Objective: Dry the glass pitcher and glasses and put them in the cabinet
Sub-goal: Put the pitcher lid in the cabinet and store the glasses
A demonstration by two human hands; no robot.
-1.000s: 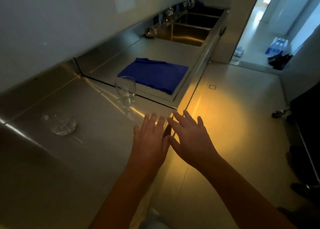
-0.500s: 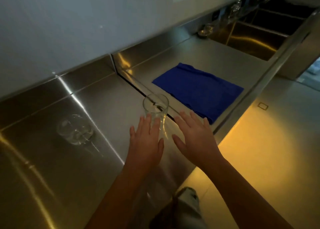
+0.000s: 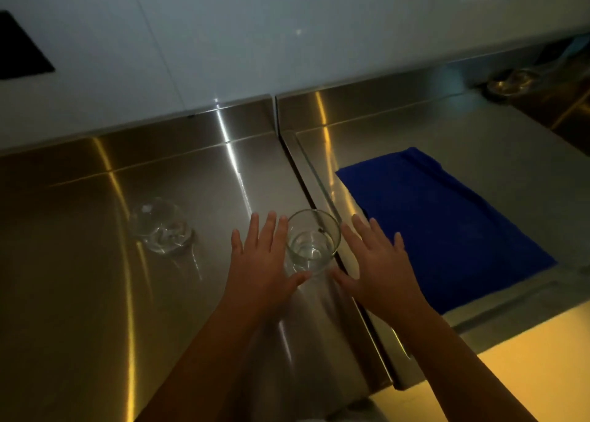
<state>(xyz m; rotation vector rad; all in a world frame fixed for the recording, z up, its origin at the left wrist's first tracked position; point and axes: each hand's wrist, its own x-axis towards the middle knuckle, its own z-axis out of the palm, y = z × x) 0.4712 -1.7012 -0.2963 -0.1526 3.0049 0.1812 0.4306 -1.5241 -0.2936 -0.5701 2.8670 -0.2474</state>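
Left hand and right hand now flank the glass, perhaps touching.

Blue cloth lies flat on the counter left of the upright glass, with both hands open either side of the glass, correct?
Wrong side: the head view shows the blue cloth lying right of the upright glass, not left. The left hand and right hand are open either side of it.

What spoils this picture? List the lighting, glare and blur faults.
Head view: dim overall, yellow light only at lower right; glare streaks cross the steel counter; the upright glass is fairly sharp, while the glass item to its left dissolves into reflections; the wide lens bends the counter's edges.
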